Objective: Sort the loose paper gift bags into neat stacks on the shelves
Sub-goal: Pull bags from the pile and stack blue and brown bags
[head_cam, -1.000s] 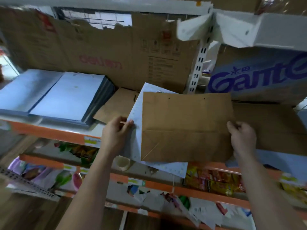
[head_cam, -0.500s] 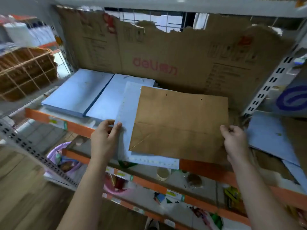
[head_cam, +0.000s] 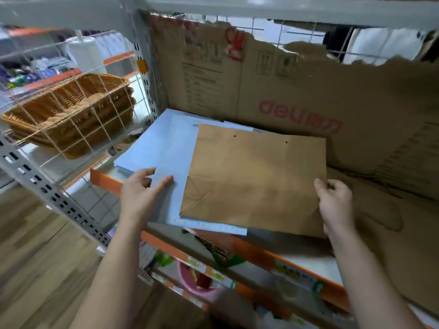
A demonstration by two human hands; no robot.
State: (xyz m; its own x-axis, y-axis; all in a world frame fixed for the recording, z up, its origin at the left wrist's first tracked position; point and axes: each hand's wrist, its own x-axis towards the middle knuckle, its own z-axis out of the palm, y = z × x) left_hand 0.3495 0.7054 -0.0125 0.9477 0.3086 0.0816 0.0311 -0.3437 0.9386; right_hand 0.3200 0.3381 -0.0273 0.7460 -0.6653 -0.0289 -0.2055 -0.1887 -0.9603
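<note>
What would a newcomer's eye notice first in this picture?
A brown paper bag fills the middle, lying on a pale blue bag; the right hand grips the brown one, the left hand the blue. Behind stands torn cardboard with red print, and a wicker basket sits far left.

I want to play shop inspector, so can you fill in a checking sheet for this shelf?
Surface: orange-edged metal shelf, mostly covered.
Job's things: flat brown paper bag lying on pale blue paper bag; stack of pale blue bags at left.
Clutter: flattened brown cardboard at right.
Hands: left hand holds blue bag's edge; right hand grips brown bag's edge.
Cables: nothing seen.
Surroundings: woven wicker basket at left; wooden floor below.
</note>
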